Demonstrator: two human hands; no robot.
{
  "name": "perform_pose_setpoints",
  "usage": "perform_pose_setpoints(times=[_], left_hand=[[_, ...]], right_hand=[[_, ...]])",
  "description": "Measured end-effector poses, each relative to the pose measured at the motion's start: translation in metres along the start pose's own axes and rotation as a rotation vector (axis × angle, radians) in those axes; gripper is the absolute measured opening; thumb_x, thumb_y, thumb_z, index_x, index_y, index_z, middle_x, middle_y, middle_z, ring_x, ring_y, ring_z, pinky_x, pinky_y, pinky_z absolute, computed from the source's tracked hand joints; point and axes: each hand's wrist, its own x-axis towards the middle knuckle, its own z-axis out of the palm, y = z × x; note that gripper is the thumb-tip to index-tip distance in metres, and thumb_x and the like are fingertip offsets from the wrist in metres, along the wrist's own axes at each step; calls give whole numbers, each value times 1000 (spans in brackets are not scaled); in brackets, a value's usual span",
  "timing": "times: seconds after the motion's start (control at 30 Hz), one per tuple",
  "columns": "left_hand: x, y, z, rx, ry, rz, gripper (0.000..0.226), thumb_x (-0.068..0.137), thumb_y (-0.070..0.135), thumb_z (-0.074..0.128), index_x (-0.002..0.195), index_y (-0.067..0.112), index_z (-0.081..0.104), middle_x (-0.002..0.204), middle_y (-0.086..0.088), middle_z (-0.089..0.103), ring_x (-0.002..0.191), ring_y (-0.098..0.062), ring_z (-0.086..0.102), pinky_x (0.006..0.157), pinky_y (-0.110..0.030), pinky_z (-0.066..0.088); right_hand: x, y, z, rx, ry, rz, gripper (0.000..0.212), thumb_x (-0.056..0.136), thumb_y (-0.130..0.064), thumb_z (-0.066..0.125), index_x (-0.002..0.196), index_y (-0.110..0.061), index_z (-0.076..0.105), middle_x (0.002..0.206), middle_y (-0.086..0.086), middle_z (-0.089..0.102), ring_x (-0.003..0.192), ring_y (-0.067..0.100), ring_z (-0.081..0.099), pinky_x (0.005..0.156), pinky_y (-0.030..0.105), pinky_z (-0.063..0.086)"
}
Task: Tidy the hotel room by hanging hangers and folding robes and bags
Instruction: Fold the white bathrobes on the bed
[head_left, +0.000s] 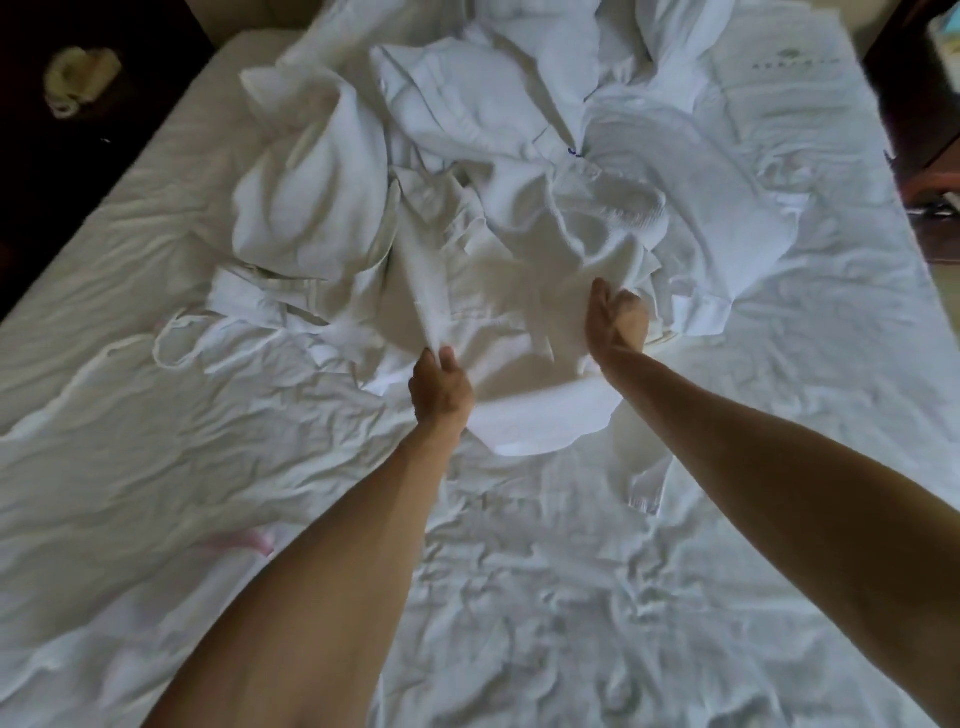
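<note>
Head view, looking down on a bed (156, 493) covered with a wrinkled white sheet. Both bare forearms reach forward from the lower edge toward a heap of white robes (467, 208) lying across the middle and far half of the bed.

The left hand (440, 387) pinches a fold of waffle-textured robe fabric between thumb and fingers at the near left edge of the heap. The right hand (618, 317) has its fingers curled round a bunched fold of the same white cloth at the near right of the heap; the cloth between the two hands is blurred. A thick rolled edge, apparently a collar or cuff (545, 421), hangs between and just nearer than the two hands, touching the sheet.

A white belt or cord (176, 338) lies looped on the sheet to the left of the heap, beside its lower left corner. At the far right of the bed lies a flat white bag (789, 67) with a small dark printed logo and a line of lettering too small to read. A patch of pink (254, 540) shows on the sheet beside the left forearm; what it is cannot be told.

Beyond the far left corner of the bed, a cream-coloured telephone (78, 78) with a coiled cord rests on a dark surface (41, 171).
</note>
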Motion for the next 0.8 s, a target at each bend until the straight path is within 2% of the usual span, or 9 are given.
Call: perform_pose_setpoints(times=[0.1, 0.2, 0.3, 0.4, 0.47, 0.57, 0.67, 0.73, 0.8], left_hand=[[-23, 32, -29, 7, 29, 103, 38, 108, 31, 33, 118, 4, 59, 123, -18, 64, 116, -37, 56, 89, -37, 40], [-66, 78, -70, -9, 10, 261, 37, 109, 31, 33, 115, 4, 57, 117, -20, 65, 112, -36, 58, 84, -34, 40], [-145, 124, -113, -51, -23, 479, 33, 108, 23, 39, 116, -5, 57, 111, -26, 66, 101, -28, 56, 83, -31, 39], [-223, 151, -143, -100, -27, 591, 31, 107, 19, 43, 112, -7, 59, 102, -25, 68, 93, -20, 52, 78, -24, 37], [-270, 155, -153, -131, -47, 589, 28, 107, 22, 43, 101, 0, 60, 87, -13, 69, 80, -13, 57, 71, -21, 40], [-336, 136, -159, -154, -73, 532, 31, 107, 24, 43, 81, 7, 50, 64, 8, 53, 61, -1, 54, 61, -12, 37], [-383, 91, -152, -142, -114, 449, 35, 106, 25, 45, 73, 14, 40, 58, 10, 40, 53, -7, 43, 58, -22, 36], [-399, 47, -141, -100, -145, 362, 33, 106, 26, 44, 75, 15, 46, 64, 10, 48, 62, -13, 54, 65, -30, 41], [-408, -8, -127, -43, -200, 225, 32, 107, 29, 41, 98, 8, 62, 93, -2, 67, 97, -25, 66, 86, -32, 47]], right_hand=[[-36, -24, -34, 134, 100, -108, 54, 104, -44, 40, 106, 4, 65, 103, 22, 69, 96, 38, 65, 85, 44, 52], [-82, -53, -84, 287, 145, -145, 55, 103, -48, 39, 104, 0, 66, 98, 18, 71, 93, 34, 66, 83, 43, 53], [-143, -80, -153, 435, 185, -187, 47, 104, -44, 43, 103, -4, 67, 94, 8, 70, 91, 23, 65, 83, 38, 51], [-204, -93, -221, 533, 232, -153, 41, 103, -42, 49, 91, -6, 67, 80, 1, 65, 75, 11, 59, 71, 33, 48], [-246, -92, -263, 563, 258, -136, 40, 102, -40, 50, 88, -6, 67, 75, -1, 63, 70, 6, 56, 67, 30, 47], [-313, -72, -314, 584, 279, -93, 39, 103, -37, 51, 88, -5, 67, 76, -3, 63, 71, 4, 58, 70, 28, 49], [-368, -23, -345, 564, 297, -26, 41, 103, -40, 48, 89, -6, 66, 78, -4, 64, 74, 5, 61, 70, 24, 50], [-391, 28, -352, 493, 302, 52, 43, 103, -42, 48, 89, -6, 65, 80, -1, 65, 78, 11, 62, 73, 30, 51], [-404, 87, -353, 410, 311, 162, 44, 103, -43, 48, 87, -6, 64, 82, 4, 66, 81, 19, 63, 77, 38, 52]])
